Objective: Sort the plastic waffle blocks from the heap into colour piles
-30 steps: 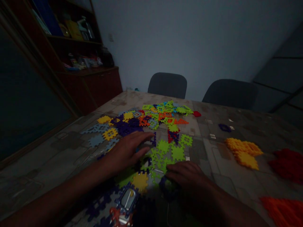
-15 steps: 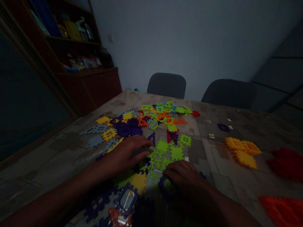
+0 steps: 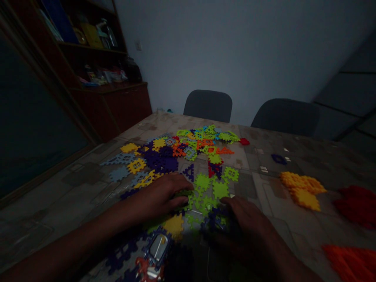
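Fingers [image 3: 182, 182] of left hand [image 3: 164, 194] bent and parted from thumb, with a clear gap and no piece visible within it. Fingers [image 3: 233, 203] of right hand [image 3: 248, 217] bent over a dark blue toothed piece [image 3: 216, 220]; too shadowed to tell whether gripped or merely touched. Counted on desk [image 3: 273, 215]: one purple triangle [image 3: 189, 172] and one green window square [image 3: 231, 173] beyond both hands, one yellow square [image 3: 174, 226] just below left hand, one lone purple frame [image 3: 278, 158] farther right; along the right side, one gold heap [image 3: 302, 188], one red heap [image 3: 357, 205], one orange heap [image 3: 352, 258]. Mixed pieces [image 3: 160, 160] beyond left hand, too overlapped for counting. Left arm in from lower left, back of hand upward, fingers pointing right; right arm in from lower right, fingers pointing forward and left. Dark blue piece right of centre, close by right fingers, outline blurred, long axis impossible to tell. Purple triangle with tip leftward, straight side to the right.
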The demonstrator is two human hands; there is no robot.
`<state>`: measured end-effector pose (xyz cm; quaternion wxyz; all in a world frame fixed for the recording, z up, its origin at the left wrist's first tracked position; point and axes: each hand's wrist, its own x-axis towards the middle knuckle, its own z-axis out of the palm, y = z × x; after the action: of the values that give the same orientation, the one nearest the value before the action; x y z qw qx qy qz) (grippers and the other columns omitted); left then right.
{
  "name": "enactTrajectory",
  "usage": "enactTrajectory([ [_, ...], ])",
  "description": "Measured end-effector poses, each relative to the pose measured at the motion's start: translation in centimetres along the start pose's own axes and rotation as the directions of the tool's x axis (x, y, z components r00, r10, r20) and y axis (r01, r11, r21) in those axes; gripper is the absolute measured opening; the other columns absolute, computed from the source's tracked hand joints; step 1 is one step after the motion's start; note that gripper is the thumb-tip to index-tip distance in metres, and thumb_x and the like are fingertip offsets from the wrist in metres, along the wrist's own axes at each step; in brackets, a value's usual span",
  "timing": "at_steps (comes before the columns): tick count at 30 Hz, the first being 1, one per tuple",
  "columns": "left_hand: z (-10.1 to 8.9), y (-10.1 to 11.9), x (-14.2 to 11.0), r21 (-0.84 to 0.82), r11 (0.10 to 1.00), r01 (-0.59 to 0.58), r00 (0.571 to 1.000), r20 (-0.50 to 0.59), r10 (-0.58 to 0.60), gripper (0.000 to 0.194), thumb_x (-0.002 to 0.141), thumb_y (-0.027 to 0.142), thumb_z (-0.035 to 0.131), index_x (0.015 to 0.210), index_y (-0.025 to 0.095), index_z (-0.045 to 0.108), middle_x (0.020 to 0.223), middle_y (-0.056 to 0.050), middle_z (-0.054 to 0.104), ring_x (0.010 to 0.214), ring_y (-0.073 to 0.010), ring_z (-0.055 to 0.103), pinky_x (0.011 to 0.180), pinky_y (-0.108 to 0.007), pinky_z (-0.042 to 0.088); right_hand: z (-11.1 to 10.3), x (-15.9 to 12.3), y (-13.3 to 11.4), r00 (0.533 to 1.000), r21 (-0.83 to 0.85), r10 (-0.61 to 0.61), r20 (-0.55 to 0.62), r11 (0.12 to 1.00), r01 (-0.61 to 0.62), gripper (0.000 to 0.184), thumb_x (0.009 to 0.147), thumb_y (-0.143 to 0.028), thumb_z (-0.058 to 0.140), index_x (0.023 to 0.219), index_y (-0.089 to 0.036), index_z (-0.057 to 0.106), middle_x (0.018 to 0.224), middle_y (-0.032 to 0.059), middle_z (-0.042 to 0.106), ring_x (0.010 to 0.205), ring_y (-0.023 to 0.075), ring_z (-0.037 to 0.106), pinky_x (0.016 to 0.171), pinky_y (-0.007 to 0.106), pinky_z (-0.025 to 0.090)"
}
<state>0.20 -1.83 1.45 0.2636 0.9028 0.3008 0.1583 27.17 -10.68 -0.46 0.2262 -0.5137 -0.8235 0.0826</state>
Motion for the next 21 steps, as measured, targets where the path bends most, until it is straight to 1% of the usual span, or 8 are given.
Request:
enactTrajectory([
  [5,0.1,0.3,0.2,-0.001,1.0,-0.006,1.0,0.028,0.006,0.02,0.096,0.016,0.061,0.116,0.022,0.061,0.11,-0.004,0.062,0.105,-0.0227,0.058,0.091,-0.032,0.043,1.7,-0.6,-1.7,0.999,-0.164,0.035,-0.019,0.986,-0.038,0.053,0.07,-0.026,0.075,0.12,-0.019,0.056,0.098,0.0091,0.067,0.088,0.029,0.064,0.076,0.041,0.049],
  [8,0.0,0.4,0.2,0.009,1.0,-0.009,1.0,0.029,0.008,0.021,0.096,0.016,0.062,0.116,0.022,0.061,0.11,-0.004,0.063,0.104,-0.023,0.058,0.091,-0.033,0.043,2.1,-0.8,-2.2,0.999,-0.234,0.038,0.017,0.972,-0.033,0.056,0.068,-0.032,0.077,0.12,-0.018,0.059,0.097,0.0103,0.068,0.088,0.0311,0.064,0.078,0.044,0.049],
  [11,-0.4,0.1,0.0,0.01,1.0,0.009,1.0,0.018,-0.009,0.022,0.095,0.017,0.062,0.117,0.022,0.061,0.111,-0.004,0.063,0.105,-0.023,0.059,0.092,-0.033,0.044,1.6,-0.7,-2.2,0.996,-0.23,0.064,0.07,0.972,-0.046,0.055,0.066,-0.03,0.079,0.117,-0.02,0.062,0.098,0.0088,0.067,0.089,0.0303,0.063,0.077,0.043,0.049],
  [13,-0.9,-0.1,-0.2,0.014,1.0,0.022,1.0,0.004,-0.022,0.022,0.097,0.02,0.06,0.118,0.024,0.061,0.116,-0.004,0.063,0.108,-0.0229,0.059,0.094,-0.033,0.044,1.1,-0.4,-2.1,0.995,-0.185,0.047,0.092,0.982,-0.029,0.062,0.062,-0.025,0.08,0.121,-0.021,0.061,0.104,0.0082,0.067,0.091,0.029,0.063,0.077,0.041,0.05],
  [15,-1.7,-0.4,-0.3,0.036,0.999,0.027,0.999,-0.022,-0.026,0.023,0.099,0.024,0.055,0.121,0.026,0.06,0.12,-0.004,0.062,0.11,-0.0227,0.058,0.095,-0.033,0.044,0.9,-0.2,-2.2,0.993,-0.137,0.018,0.117,0.991,-0.002,0.074,0.058,-0.022,0.081,0.128,-0.021,0.058,0.11,0.0084,0.066,0.095,0.0286,0.063,0.078,0.04,0.05],
  [17,-2.9,-0.8,-0.4,0.064,0.998,0.01,0.999,-0.041,-0.008,0.024,0.1,0.024,0.05,0.122,0.025,0.06,0.119,-0.005,0.062,0.108,-0.0217,0.059,0.094,-0.032,0.045,1.1,-0.2,-2.2,0.99,-0.127,0.014,0.139,0.992,0.004,0.08,0.056,-0.021,0.08,0.132,-0.019,0.056,0.112,0.0093,0.066,0.097,0.0292,0.063,0.079,0.04,0.051],
  [19,-4.4,-1.4,-0.8,0.074,0.997,-0.005,1.0,-0.017,0.006,0.025,0.1,0.021,0.046,0.119,0.024,0.061,0.115,-0.005,0.064,0.104,-0.0205,0.06,0.093,-0.03,0.045,1.7,-0.4,-2.0,0.989,-0.146,0.021,0.145,0.989,0.0,0.077,0.058,-0.019,0.078,0.131,-0.018,0.057,0.11,0.0103,0.066,0.097,0.03,0.063,0.08,0.041,0.05],
  [21,-6.0,-2.2,-1.5,0.056,0.998,0.025,0.999,0.041,-0.028,0.025,0.099,0.02,0.045,0.117,0.024,0.063,0.114,-0.004,0.064,0.104,-0.0197,0.06,0.094,-0.029,0.045,2.6,-0.8,-1.7,0.992,-0.153,0.001,0.128,0.988,0.019,0.068,0.061,-0.016,0.073,0.128,-0.018,0.059,0.108,0.0107,0.067,0.097,0.0297,0.063,0.081,0.041,0.05],
])
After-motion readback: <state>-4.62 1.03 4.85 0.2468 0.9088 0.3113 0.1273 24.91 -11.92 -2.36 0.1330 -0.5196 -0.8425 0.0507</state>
